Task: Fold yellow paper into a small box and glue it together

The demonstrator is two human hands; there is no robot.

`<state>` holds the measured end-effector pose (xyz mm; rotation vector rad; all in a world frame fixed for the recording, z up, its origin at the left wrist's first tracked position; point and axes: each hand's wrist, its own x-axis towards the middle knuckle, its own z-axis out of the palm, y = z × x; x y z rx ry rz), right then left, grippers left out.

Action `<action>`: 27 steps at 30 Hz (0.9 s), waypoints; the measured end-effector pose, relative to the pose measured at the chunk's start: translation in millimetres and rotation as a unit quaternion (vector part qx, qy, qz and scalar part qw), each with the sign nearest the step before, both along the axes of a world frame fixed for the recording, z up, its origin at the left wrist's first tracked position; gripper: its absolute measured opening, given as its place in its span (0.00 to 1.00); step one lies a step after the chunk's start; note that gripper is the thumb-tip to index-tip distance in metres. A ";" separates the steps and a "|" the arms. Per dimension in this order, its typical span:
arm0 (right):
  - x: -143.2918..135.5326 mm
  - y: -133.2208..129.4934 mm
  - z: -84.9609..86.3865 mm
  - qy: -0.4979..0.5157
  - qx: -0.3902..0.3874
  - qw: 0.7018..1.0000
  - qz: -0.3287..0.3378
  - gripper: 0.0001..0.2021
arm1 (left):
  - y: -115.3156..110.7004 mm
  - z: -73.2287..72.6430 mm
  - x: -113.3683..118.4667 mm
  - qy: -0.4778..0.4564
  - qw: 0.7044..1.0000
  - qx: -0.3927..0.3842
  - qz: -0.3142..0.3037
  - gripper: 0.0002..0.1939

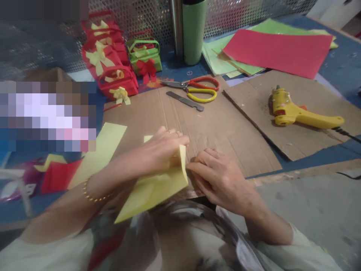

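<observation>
My left hand (166, 150) presses down over a folded sheet of yellow paper (163, 188), fingers closed on it. One narrow flap of the paper stands up beside the knuckles, and the wide part hangs over the table's front edge. Just to the right, my right hand (217, 173) has its fingers curled, thumb side close to the paper's folded edge. Whatever those curled fingers may hold is hidden. Beneath both hands lies a cardboard sheet (225, 139). Behind them rest scissors (194, 87) with red and yellow handles and a grey metal blade (184, 101).
A yellow glue gun (307, 111) lies on another cardboard piece (254, 101) at right. Red paper (279, 51) tops green sheets at the back. Red paper bags (113, 56), a green paper bag (145, 56) and a green bottle (194, 32) stand behind. Yellow paper (104, 150) lies left.
</observation>
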<state>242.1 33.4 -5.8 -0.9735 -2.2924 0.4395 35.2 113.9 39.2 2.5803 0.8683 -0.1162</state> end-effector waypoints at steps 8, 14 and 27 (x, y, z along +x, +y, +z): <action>0.3 -2.3 -4.7 -0.004 0.009 1.000 -0.009 0.11 | 1.5 -0.9 17.1 0.022 0.989 0.125 0.071 0.05; -0.2 -2.6 -5.0 0.003 0.012 1.000 -0.012 0.10 | -2.9 7.0 22.5 0.060 0.982 0.162 0.075 0.05; -0.3 -3.5 -10.3 0.012 -0.015 1.000 0.003 0.08 | -13.6 -10.2 -5.3 -0.025 0.977 0.212 0.015 0.11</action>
